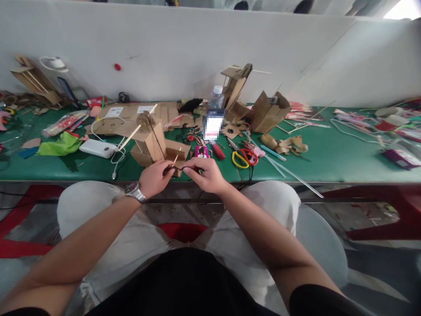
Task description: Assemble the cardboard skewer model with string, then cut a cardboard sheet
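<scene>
My left hand (154, 177), with a wristwatch on the wrist, and my right hand (205, 173) meet at the front edge of the green table (329, 162). Both pinch the ends of a thin dark strip (177, 168) stretched between them. Just behind the hands stands a cardboard model (154, 142) with wooden sticks poking out of it. The fingers of both hands are curled closed.
A white power bank (98, 148) with a cable lies left. Yellow and red scissors (242, 157), a red-handled cutter (217, 150) and a pink item (201, 152) lie right of the model. More cardboard pieces (268, 112), a water bottle (216, 97) and scraps crowd the back.
</scene>
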A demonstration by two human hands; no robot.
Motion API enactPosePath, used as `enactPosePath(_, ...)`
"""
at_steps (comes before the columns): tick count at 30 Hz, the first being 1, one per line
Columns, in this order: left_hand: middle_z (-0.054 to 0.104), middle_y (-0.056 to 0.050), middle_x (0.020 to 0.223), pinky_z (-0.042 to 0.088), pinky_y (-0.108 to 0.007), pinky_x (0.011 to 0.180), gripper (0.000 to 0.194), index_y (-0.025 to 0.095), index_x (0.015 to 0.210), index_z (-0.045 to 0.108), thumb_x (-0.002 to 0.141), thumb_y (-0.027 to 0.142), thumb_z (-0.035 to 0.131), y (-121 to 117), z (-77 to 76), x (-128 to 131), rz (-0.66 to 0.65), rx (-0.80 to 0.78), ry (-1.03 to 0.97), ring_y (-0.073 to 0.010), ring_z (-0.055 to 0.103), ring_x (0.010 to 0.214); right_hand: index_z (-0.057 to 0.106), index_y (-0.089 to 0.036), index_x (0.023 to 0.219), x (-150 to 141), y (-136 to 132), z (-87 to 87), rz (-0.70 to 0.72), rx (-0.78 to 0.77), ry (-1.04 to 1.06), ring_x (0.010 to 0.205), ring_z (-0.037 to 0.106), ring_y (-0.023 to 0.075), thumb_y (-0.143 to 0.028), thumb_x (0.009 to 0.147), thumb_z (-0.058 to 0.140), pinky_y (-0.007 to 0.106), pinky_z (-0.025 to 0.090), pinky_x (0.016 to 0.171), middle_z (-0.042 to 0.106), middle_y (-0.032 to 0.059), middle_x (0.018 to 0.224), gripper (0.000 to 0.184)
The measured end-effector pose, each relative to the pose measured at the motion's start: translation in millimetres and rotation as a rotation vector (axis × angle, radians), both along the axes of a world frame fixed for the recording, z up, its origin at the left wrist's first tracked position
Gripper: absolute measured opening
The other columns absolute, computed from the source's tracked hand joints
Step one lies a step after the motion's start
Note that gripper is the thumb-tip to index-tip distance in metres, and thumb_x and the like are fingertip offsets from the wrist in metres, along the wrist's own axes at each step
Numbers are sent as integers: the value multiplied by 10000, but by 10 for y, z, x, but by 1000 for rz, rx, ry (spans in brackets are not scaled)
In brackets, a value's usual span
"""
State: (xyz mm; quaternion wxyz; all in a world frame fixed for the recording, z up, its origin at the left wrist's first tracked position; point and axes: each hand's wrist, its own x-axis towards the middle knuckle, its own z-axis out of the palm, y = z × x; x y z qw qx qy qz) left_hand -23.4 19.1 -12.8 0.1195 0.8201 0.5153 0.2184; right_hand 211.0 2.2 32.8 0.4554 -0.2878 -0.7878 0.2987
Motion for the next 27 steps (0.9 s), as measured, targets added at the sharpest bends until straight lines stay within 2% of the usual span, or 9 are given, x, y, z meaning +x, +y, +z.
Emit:
enactPosePath(4, 733, -63, 1186, 558, -369, 903, 355, 238, 1271, 652, 929, 305, 585, -23, 43, -11, -49, -2, -6, -252, 713, 1021, 753, -186, 995, 23, 51, -3, -158, 40, 0, 707, 581, 148, -393, 1044, 595, 283, 456, 656, 687, 36, 823, 264)
enactPosePath(7, 733, -51, 1144, 566, -364, 872, 374, 251, 1232, 660, 865, 212, 601, -25, 62, -11, -25, -12, 21, -238, 717, 939, 734, -194, 1049, 13, 96, -52, -251, 24, -69, 705, 549, 150, -331, 1026, 602, 284, 453, 661, 647, 32, 856, 191)
enactPosePath(9, 731, -60, 1159, 573, -368, 863, 352, 253, 1224, 665, 879, 221, 604, -19, 61, -6, -8, -17, 29, -241, 720, 940, 707, -192, 1140, -12, 112, -112, -261, -20, -170, 766, 582, 161, -284, 990, 642, 288, 485, 706, 655, 46, 953, 188)
enactPosePath(13, 723, -77, 1254, 569, -391, 955, 333, 252, 1261, 647, 934, 247, 586, -19, 43, 11, -18, -15, 12, -271, 711, 1123, 628, -167, 1319, -105, 103, -265, -237, -92, -398, 981, 650, 228, -240, 945, 702, 347, 531, 873, 662, 101, 1115, 389)
enactPosePath(16, 733, -95, 1250, 576, -409, 937, 422, 231, 1361, 582, 941, 264, 596, -38, 31, 25, 29, -22, -6, -292, 724, 1107, 593, -153, 1384, -188, 85, -359, -209, -136, -511, 1021, 667, 248, -206, 951, 692, 360, 536, 891, 664, 123, 1174, 447)
enactPosePath(20, 730, -119, 1272, 587, -391, 820, 595, 203, 1493, 457, 928, 277, 629, -70, 25, 39, 74, -43, -44, -278, 756, 953, 627, -155, 1326, -270, 96, -438, -226, -160, -548, 1017, 686, 239, -143, 954, 660, 339, 536, 874, 682, 122, 1194, 374)
enactPosePath(27, 739, -104, 1242, 594, -373, 853, 523, 215, 1444, 514, 933, 257, 620, -104, 52, 58, 5, -30, -103, -237, 750, 875, 686, -191, 1211, -304, 197, -533, -233, -151, -459, 1036, 702, 230, -79, 946, 627, 317, 534, 877, 735, 104, 1183, 294)
